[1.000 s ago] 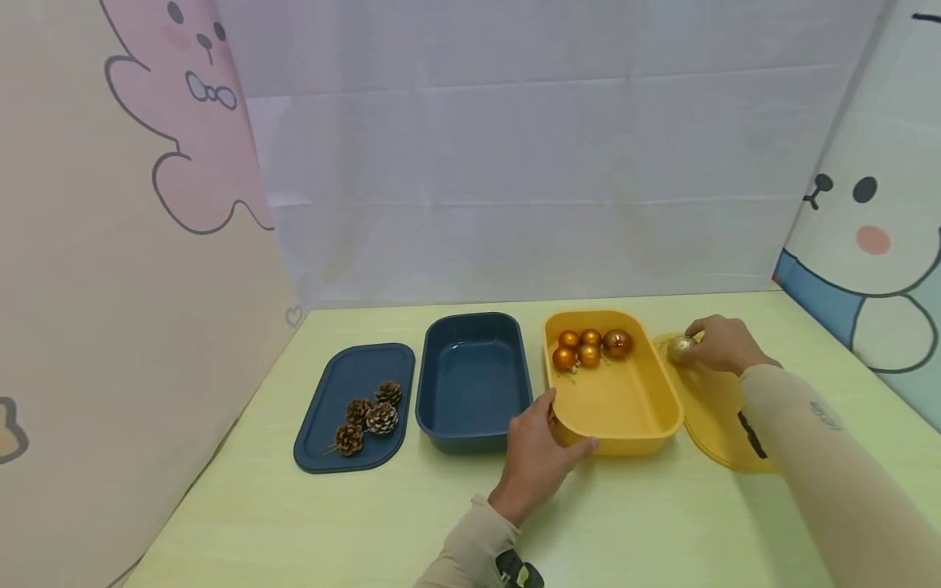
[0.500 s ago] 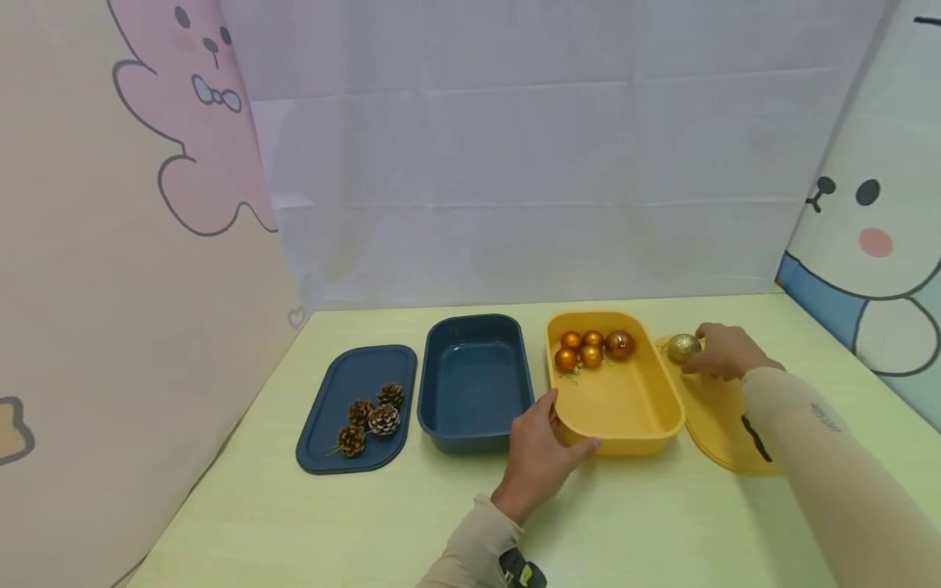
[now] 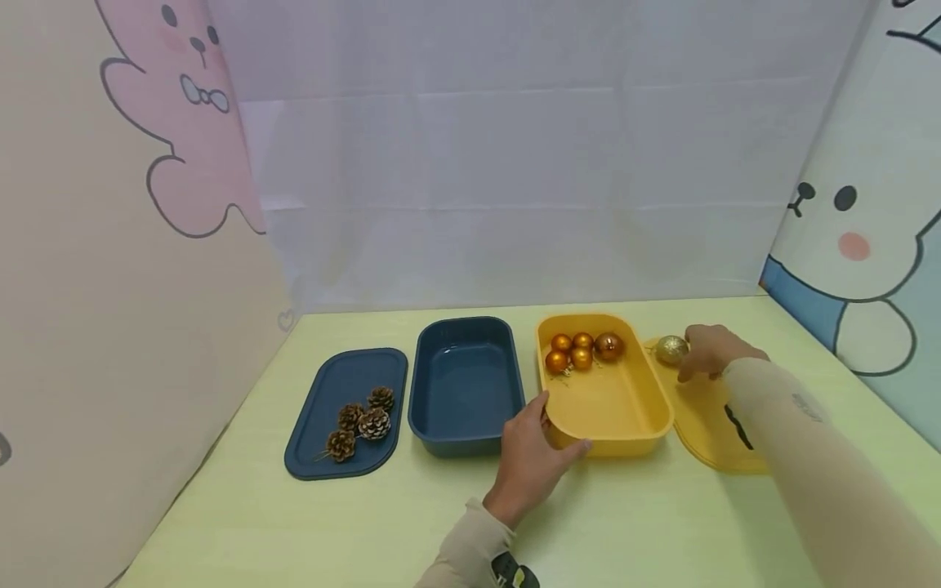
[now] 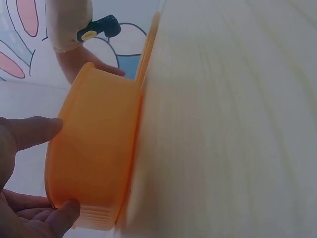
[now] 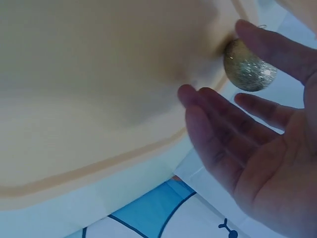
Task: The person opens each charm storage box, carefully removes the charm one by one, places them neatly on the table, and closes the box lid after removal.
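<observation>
My left hand [image 3: 525, 461] holds the near left corner of the yellow box [image 3: 625, 447], thumb at the front rim and fingers along the left side. Inside that box, several shiny orange ball ornaments [image 3: 581, 358] and a larger copper one [image 3: 608, 346] sit toward the back. On the yellow lid [image 3: 709, 425] to its right rests a glittery gold Christmas ball [image 3: 669, 350]. My right hand [image 3: 711, 351] is just right of this ball, holding nothing. In the right wrist view its fingers are loosely bent, and the thumb [image 5: 267, 47] overlaps the gold ball in view; contact is unclear.
A dark blue box [image 3: 469, 447] with nothing in it stands left of the yellow one. Further left, a dark blue lid [image 3: 323, 400] carries several pine cones [image 3: 373, 423]. A white sheet [image 3: 441, 188] hangs behind the table, with cartoon-printed walls at both sides.
One second ago my right hand gripped the gold ball on the yellow lid; its fingers have since let go and drawn slightly right. The left hand stays at the yellow box.
</observation>
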Demonstrator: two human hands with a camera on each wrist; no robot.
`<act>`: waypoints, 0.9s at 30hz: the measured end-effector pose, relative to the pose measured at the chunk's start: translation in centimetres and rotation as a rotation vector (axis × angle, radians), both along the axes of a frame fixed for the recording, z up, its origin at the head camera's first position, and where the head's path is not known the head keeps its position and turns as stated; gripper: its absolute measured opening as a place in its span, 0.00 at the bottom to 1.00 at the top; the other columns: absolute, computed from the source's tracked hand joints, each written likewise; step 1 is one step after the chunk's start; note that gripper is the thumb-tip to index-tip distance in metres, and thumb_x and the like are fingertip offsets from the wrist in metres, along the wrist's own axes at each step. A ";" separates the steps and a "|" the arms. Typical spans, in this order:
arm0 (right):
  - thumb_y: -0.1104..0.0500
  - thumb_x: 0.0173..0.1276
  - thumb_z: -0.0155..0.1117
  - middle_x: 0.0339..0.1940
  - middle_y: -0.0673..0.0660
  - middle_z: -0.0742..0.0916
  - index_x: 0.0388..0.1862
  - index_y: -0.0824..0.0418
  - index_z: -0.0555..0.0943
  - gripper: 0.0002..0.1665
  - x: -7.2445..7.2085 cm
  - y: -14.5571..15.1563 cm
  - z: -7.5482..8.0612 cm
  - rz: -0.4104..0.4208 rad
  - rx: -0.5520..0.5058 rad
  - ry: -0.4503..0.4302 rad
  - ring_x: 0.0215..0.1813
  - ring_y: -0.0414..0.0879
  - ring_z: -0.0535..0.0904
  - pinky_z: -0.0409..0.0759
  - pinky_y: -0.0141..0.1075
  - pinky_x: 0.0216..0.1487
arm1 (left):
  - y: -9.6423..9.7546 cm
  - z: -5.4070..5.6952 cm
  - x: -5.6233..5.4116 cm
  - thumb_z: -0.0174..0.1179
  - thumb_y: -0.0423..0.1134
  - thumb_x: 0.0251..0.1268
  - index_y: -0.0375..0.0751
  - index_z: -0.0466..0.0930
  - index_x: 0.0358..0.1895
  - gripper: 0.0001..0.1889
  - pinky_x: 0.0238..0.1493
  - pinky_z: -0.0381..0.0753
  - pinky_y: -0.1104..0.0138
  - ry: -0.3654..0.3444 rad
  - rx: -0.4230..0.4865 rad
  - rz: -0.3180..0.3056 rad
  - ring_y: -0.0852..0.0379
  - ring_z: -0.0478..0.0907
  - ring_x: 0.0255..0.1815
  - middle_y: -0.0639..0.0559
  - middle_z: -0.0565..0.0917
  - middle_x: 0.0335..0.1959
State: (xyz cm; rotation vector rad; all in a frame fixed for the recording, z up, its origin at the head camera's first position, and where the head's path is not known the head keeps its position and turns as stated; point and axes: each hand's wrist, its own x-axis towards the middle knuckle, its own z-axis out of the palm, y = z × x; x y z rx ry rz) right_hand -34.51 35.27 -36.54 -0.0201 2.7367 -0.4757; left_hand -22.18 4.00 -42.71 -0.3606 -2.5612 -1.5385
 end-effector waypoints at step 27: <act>0.62 0.64 0.58 0.31 0.65 0.86 0.30 0.67 0.81 0.09 -2.3 -9.0 4.8 0.058 -0.098 0.647 0.38 0.59 0.76 0.77 0.50 0.41 | -0.1 0.0 0.2 0.77 0.41 0.52 0.31 0.68 0.71 0.43 0.61 0.83 0.59 -0.036 0.047 -0.003 0.44 0.82 0.63 0.37 0.78 0.67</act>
